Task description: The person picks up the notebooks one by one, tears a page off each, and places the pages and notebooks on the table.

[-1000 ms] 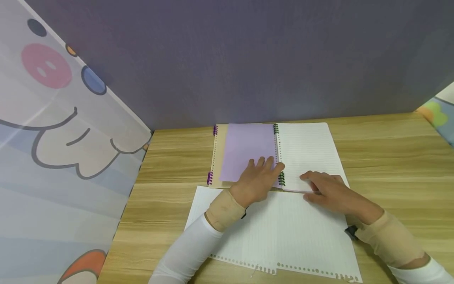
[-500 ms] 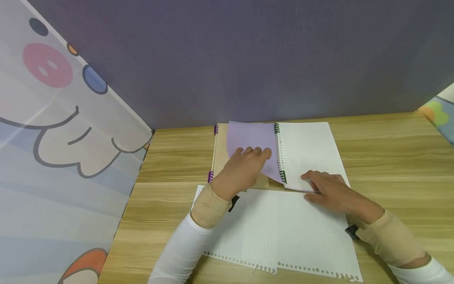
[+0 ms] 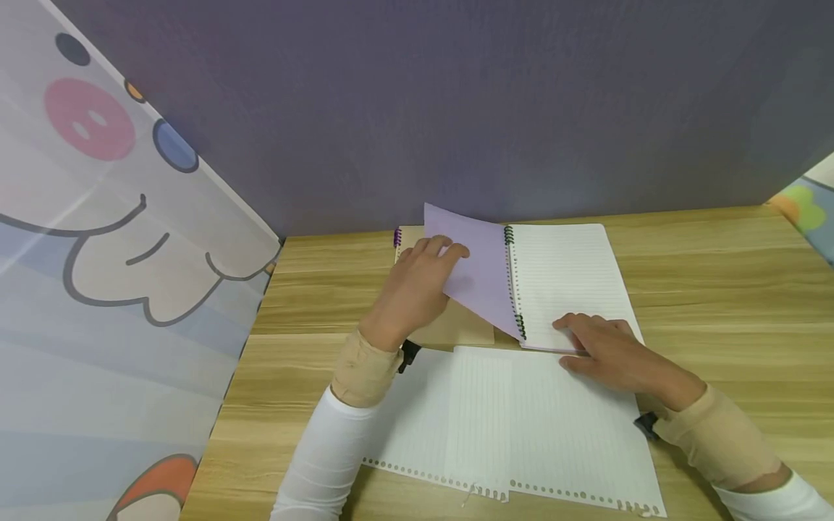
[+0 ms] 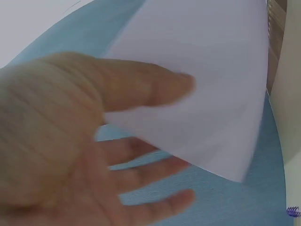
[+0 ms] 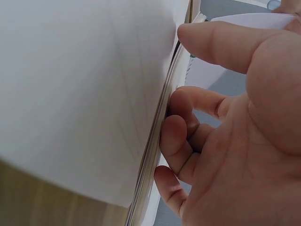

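Note:
A spiral notebook with green rings [image 3: 519,325] lies open, a lined white page [image 3: 567,275] on its right side. Its purple cover [image 3: 482,268] is raised and bent at the left. My left hand [image 3: 417,282] holds that cover by its free edge; in the left wrist view the thumb [image 4: 155,84] lies over the purple sheet and the index finger is hidden behind it. My right hand [image 3: 606,351] rests its fingertips on the lower right of the lined page. Close up, the right fingers [image 5: 174,136] bend against the notebook's edge.
Beneath the cover lies a second notebook, tan with purple rings [image 3: 397,237]. Torn lined sheets [image 3: 541,427] with ragged punched edges spread over the wooden table [image 3: 730,289] in front. A dark grey panel [image 3: 456,108] stands behind, a cartoon-printed one [image 3: 163,289] at the left.
My left hand has moved left and away from me, lifting the purple cover's free side from near flat and exposing more tan notebook. The right hand has stayed in place.

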Available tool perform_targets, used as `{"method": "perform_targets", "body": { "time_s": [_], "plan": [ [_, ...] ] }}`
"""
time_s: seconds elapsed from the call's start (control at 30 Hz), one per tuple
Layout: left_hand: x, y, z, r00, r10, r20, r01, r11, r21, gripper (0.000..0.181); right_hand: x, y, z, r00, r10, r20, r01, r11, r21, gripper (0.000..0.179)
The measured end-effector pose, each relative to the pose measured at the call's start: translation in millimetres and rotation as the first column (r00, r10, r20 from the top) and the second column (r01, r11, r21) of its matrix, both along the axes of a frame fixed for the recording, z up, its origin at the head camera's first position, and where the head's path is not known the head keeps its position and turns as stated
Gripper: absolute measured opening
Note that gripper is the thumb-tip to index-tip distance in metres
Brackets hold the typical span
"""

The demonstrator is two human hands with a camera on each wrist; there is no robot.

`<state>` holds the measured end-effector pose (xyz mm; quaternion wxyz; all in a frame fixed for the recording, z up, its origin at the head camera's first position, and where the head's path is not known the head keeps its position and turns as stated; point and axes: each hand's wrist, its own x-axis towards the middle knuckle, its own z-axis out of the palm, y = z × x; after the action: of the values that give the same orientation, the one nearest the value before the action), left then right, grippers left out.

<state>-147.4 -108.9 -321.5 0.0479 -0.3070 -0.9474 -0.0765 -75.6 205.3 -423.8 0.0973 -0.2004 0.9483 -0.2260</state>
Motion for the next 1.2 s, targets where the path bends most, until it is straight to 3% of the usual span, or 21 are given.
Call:
{"method": "perform_targets", "body": {
  "time_s": [0.1,0.2,0.4,0.63,0.8,1.2],
  "plan": [
    [-2.6,-0.2,-1.1,0.996,-0.026,-0.089,0.036,0.992,0.122,0.059,-0.2,-0.4,0.3,1.0,-0.001,0.006,0.001,1.0,0.001,0.049],
    [-3.3,2.5,-1.8,0.993,-0.033,-0.111,0.054,0.98,0.192,0.055,-0.1,-1.1,0.9,1.0,-0.002,0.007,0.002,1.0,0.003,0.049],
    [-1.1,13.8,-5.1,0.996,-0.024,-0.092,0.044,0.972,0.23,0.061,-0.1,-0.4,1.0,1.0,-0.004,0.011,0.004,1.0,0.001,0.049],
    [6.2,25.5,-9.1,0.999,-0.053,0.01,0.046,0.936,0.35,0.071,-0.8,0.6,0.8,1.0,-0.006,0.02,0.006,1.0,0.0,0.049],
    [9.6,33.6,-12.2,0.995,-0.096,0.03,0.078,0.925,0.371,0.079,-1.4,1.1,0.5,1.0,-0.004,0.022,0.004,1.0,-0.003,0.049],
    [20.1,54.2,-27.2,0.979,-0.188,0.075,0.153,0.932,0.329,0.115,-2.6,2.2,1.3,1.0,0.012,0.003,-0.012,1.0,-0.009,0.048]
  ]
}}
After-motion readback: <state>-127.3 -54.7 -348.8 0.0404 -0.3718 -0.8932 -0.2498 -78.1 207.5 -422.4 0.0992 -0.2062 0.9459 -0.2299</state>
